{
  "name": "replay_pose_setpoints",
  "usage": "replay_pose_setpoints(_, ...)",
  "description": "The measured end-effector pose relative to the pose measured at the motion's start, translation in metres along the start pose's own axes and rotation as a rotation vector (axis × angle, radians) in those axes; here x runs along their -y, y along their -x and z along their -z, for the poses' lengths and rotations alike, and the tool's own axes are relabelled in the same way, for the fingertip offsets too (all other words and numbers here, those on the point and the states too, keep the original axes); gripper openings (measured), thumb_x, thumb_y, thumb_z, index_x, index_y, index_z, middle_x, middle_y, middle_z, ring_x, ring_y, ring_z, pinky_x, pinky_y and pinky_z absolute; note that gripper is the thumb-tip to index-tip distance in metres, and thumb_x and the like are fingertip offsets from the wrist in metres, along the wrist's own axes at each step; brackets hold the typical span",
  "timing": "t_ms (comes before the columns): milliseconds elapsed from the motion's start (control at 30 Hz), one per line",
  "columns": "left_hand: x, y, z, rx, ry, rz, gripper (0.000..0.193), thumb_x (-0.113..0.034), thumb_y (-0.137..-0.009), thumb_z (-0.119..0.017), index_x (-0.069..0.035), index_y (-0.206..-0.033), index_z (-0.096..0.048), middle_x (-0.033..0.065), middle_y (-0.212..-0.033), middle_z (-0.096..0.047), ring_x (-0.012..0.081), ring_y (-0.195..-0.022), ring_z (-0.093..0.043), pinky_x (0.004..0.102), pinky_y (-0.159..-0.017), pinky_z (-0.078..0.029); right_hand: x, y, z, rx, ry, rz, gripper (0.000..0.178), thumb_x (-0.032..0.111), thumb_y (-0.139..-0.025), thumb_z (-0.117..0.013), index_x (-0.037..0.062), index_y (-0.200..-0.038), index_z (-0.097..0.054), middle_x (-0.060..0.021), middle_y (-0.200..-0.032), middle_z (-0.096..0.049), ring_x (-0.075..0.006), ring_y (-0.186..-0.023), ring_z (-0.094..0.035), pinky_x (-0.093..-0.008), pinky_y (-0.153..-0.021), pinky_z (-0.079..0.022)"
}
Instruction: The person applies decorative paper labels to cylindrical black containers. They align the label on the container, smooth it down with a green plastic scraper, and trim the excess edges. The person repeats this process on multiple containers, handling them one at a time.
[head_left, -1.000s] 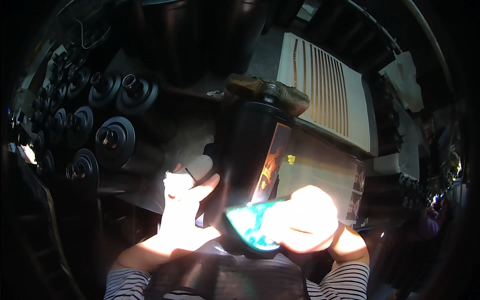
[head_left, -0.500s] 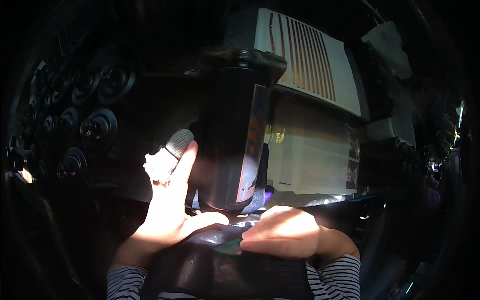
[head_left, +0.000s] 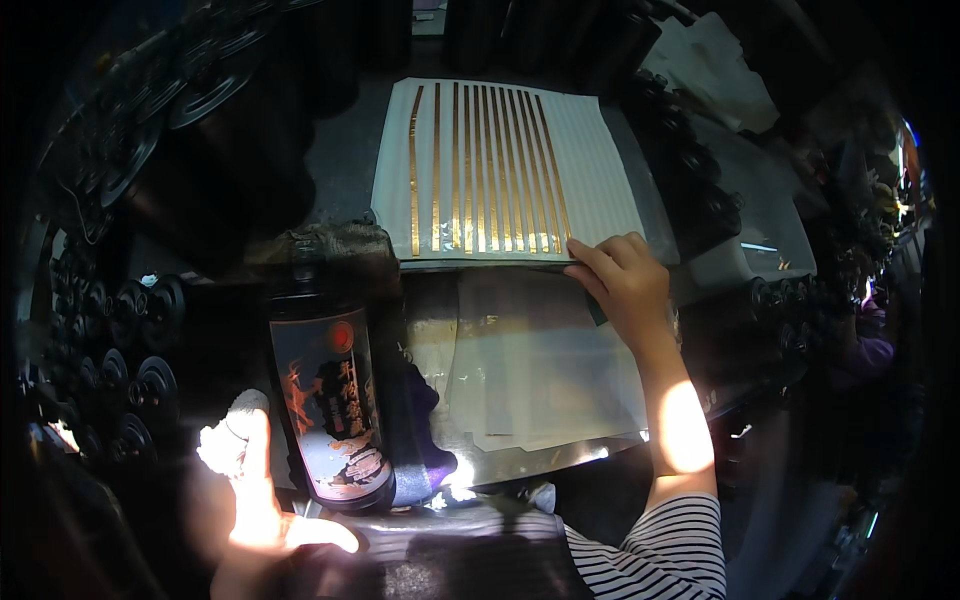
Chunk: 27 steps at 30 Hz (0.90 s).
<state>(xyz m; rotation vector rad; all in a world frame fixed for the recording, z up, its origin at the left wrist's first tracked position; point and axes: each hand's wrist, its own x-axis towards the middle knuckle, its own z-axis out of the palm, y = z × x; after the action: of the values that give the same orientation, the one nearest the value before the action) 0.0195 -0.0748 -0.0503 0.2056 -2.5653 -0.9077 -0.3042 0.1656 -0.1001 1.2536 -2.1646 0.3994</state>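
A dark bottle [head_left: 325,390] with a picture label lies across a dark cloth, its neck pointing away. My left hand [head_left: 258,510] is beside its base, thumb and fingers stretched out, with a grey cover [head_left: 250,402] on one finger. A bright white wad-like patch [head_left: 225,445] shows at those fingers, too glaring to make out. My right hand [head_left: 630,290] pinches at the near end of the rightmost gold strip [head_left: 552,180] on a white sheet [head_left: 590,150]. A small dark green piece [head_left: 597,312] shows under that hand, partly hidden.
A pale board [head_left: 545,390] lies nearer than the sheet. Black round disc-shaped parts [head_left: 155,385] stand in rows at left, and more dark parts [head_left: 780,300] at right. A crumpled pale sheet [head_left: 715,75] lies at the far right.
My right hand has gone from the bottle's base, where it held the green piece, forward to the strips. The view has shifted, and the bottle's label now faces up. My left hand stays beside the bottle.
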Motion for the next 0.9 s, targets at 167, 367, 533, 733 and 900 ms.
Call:
replay_pose_setpoints(167,-0.052,-0.063,0.001,0.289,0.281,0.229,0.029,0.001,-0.071,-0.053,0.000,-0.096,-0.067,0.0187,-0.109,-0.059,0.0279,-0.098,-0.057,0.0418,-0.101,-0.030,0.009,0.010,0.036,-0.116,-0.106,-0.041,0.018,0.007,-0.061,-0.076,0.0093,-0.076,-0.065,0.0004,-0.064,-0.055,-0.0160,-0.061,-0.053,-0.0257,-0.048,-0.042)
replay_pose_setpoints(367,-0.067,-0.105,-0.030,0.780,0.551,0.193,0.031,-0.016,-0.088,-0.051,-0.003,-0.116,-0.056,0.0132,-0.103,-0.060,0.0240,-0.093,-0.058,0.0339,-0.082,-0.047,0.118,0.008,0.115,-0.046,-0.353,-0.002,0.023,0.005,-0.060,-0.077,0.0069,-0.080,-0.066,-0.0002,-0.068,-0.056,-0.0135,-0.063,-0.052,-0.0235,-0.050,-0.044)
replay_pose_setpoints(533,-0.068,-0.090,-0.027,0.619,0.583,-0.013,0.018,-0.017,-0.085,-0.059,-0.001,-0.093,-0.059,0.0113,-0.093,-0.057,0.0233,-0.081,-0.059,0.0309,-0.071,-0.049,0.120,-0.001,0.117,0.046,-0.729,0.309,0.023,0.018,-0.072,-0.072,0.0068,-0.090,-0.064,-0.0039,-0.080,-0.063,-0.0176,-0.069,-0.061,-0.0251,-0.057,-0.049)
replay_pose_setpoints(733,-0.068,-0.069,0.005,0.375,-0.071,-0.225,0.017,-0.011,-0.080,-0.060,0.000,-0.093,-0.059,0.0120,-0.090,-0.056,0.0287,-0.089,-0.051,0.0376,-0.080,-0.042,0.125,-0.047,0.100,0.699,-1.229,-0.228,0.026,0.016,-0.079,-0.068,0.0012,-0.099,-0.063,-0.0057,-0.074,-0.060,-0.0124,-0.065,-0.055,-0.0238,-0.057,-0.043)
replay_pose_setpoints(900,-0.036,-0.062,0.024,0.296,0.384,0.139,0.011,-0.013,-0.079,-0.063,-0.004,-0.087,-0.063,0.0090,-0.089,-0.059,0.0241,-0.092,-0.052,0.0343,-0.079,-0.042,0.134,-0.066,0.085,0.661,-1.350,-0.240,0.013,0.001,-0.068,-0.074,-0.0019,-0.078,-0.066,-0.0064,-0.069,-0.061,-0.0089,-0.057,-0.054,-0.0205,-0.051,-0.042)
